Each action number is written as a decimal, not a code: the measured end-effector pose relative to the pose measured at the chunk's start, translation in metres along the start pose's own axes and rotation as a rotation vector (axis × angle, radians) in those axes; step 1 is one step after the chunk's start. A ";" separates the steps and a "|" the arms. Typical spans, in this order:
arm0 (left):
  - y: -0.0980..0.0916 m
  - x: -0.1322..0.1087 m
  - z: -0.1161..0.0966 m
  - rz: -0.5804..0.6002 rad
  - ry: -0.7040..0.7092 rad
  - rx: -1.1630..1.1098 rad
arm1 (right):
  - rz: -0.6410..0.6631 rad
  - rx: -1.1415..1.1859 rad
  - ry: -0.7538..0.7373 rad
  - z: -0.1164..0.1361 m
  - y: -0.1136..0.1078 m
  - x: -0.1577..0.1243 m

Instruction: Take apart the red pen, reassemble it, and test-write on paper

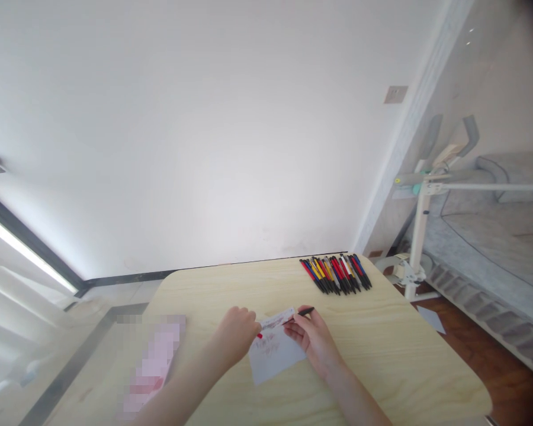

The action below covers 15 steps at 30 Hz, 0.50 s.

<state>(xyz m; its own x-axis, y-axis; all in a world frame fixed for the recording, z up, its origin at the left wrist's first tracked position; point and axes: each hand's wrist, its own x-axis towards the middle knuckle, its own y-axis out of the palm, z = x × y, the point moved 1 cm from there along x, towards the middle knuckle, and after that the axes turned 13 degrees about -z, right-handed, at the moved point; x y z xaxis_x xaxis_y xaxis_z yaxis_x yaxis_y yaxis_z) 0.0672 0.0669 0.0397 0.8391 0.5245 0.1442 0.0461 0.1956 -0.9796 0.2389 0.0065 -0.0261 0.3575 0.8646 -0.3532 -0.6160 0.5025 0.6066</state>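
Two hands over one sheet of white paper, which lies on the counter between your forearms, toward the near edge.

Right: your right hand pinches a slim dark pen between thumb and fingers, slanted above the paper's upper right corner. Whether its point touches the paper cannot be made out.

Left: your left hand is curled closed at the paper's left edge. A small red piece pokes out at the fingertips, seemingly gripped; the rest is hidden, so you cannot tell whether it belongs to a pen.

Paper: scribbled marks, dark and reddish, cover the upper part, densest along the top strip. The lower part is unmarked. A fold or a second piece may lie across the top; unclear.

Stock: a row of pens sits at the far right of the counter, packed side by side and slanted, with red, yellow, blue and pale barrels and black ends toward you. Too tightly packed to count.

Left side: a pink item, blurred out, lies just beside your left forearm.

Progress (judgement): marking is well under way and the row is laid out tidily; the pen in your right hand looks mid-handling. How many pens remain unhandled cannot be read from this view.
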 end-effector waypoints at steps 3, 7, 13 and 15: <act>0.001 -0.003 0.003 -0.003 -0.046 -0.026 | -0.011 -0.011 -0.011 -0.001 0.001 0.001; 0.001 -0.008 0.005 -0.024 -0.100 -0.081 | -0.011 -0.004 -0.029 -0.001 0.000 0.002; 0.006 -0.019 0.011 -0.068 -0.161 -0.106 | 0.013 0.018 -0.021 -0.001 -0.002 0.003; 0.009 -0.023 0.014 -0.091 -0.173 -0.131 | 0.018 0.037 -0.004 -0.001 -0.003 0.003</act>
<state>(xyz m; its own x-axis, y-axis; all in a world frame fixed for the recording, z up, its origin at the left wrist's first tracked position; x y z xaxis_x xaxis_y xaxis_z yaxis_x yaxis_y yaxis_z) 0.0410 0.0682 0.0297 0.7236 0.6460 0.2431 0.1963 0.1450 -0.9698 0.2409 0.0080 -0.0300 0.3494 0.8736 -0.3388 -0.5963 0.4862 0.6388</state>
